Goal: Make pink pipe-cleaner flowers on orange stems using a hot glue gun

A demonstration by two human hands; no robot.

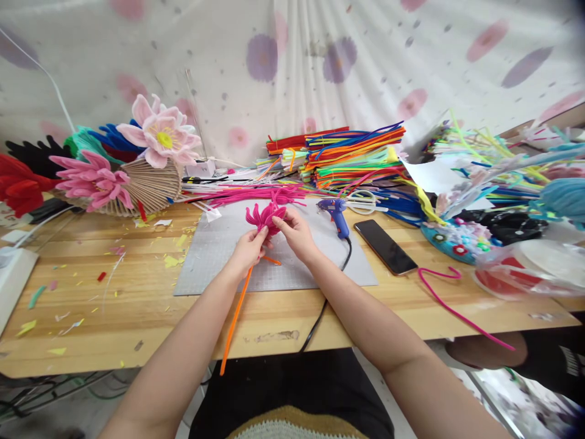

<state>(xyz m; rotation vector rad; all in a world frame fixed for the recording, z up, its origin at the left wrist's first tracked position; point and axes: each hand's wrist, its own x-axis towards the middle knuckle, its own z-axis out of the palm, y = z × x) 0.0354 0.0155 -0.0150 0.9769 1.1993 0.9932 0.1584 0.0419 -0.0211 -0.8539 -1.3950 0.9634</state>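
A magenta pipe-cleaner flower (258, 216) with curled petals is held up above the grey cutting mat. My left hand (249, 246) pinches its base from the left, fingers closed. From the other side my right hand (295, 230) grips the flower's right-hand petals between thumb and fingers. An orange pipe cleaner (236, 320) hangs from below my left hand toward the table's front edge; a short orange end shows under the hands. Where it joins the flower is hidden by my fingers. More magenta pipe cleaners (228, 196) lie just behind.
The cutting mat (205, 268) bears a blue glue gun (337, 217), its black cord running to the front edge. A phone (384, 247) and a loose magenta pipe cleaner (461, 312) lie right. Bundled pipe cleaners (356, 152) stand behind; finished flowers (159, 131) are left.
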